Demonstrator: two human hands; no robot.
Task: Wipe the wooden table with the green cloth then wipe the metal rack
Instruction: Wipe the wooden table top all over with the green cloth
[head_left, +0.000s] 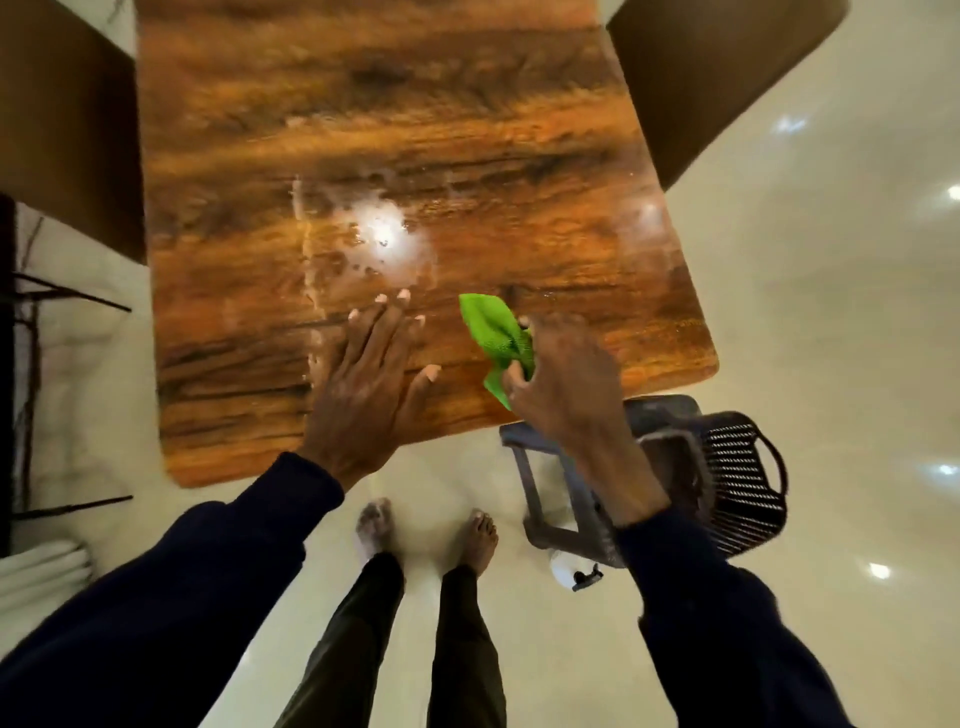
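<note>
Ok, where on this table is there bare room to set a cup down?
The far half of the wooden table, beyond the wet patch, is bare. The near left corner, beside your left hand, is free too. Crowded: the near right edge, where your right hand grips the green cloth.

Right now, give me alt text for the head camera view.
A person's right hand holds a crumpled green cloth over a glossy brown wooden table, while the left hand rests flat at the edge of a wet streaked patch.
</note>
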